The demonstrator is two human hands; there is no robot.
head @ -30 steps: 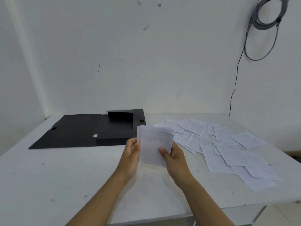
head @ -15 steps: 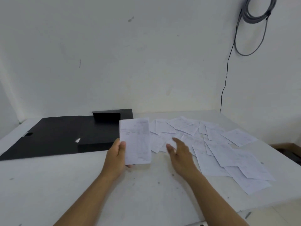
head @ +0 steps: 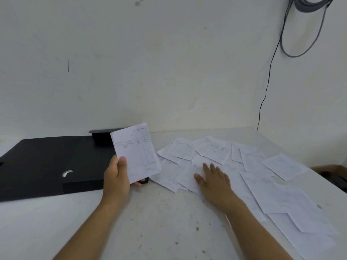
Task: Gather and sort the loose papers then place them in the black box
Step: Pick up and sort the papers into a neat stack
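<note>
**Head view: stack up, palm down**

Left hand [head: 116, 177] grips a stack of printed slips [head: 136, 152], upright and tilted, just right of the black box [head: 47, 166] lying opened flat on the white table [head: 150, 222]. Right hand [head: 214, 179] rests flat, fingers straight, on the loose papers [head: 253, 175] fanned out well right of the box. Beyond them, a cable [head: 270, 72] drops down the wall.

Box [head: 47, 162] lies opened flat on worktop [head: 150, 222], far left; loose papers [head: 253, 175] spread overlapping on the right, reaching the right edge. Left hand [head: 116, 177] holds a paper stack [head: 136, 152] upright between box and spread, right hand [head: 214, 177] flat on the spread's near-left sheets. Cable [head: 270, 72] hangs on wall behind right.
</note>
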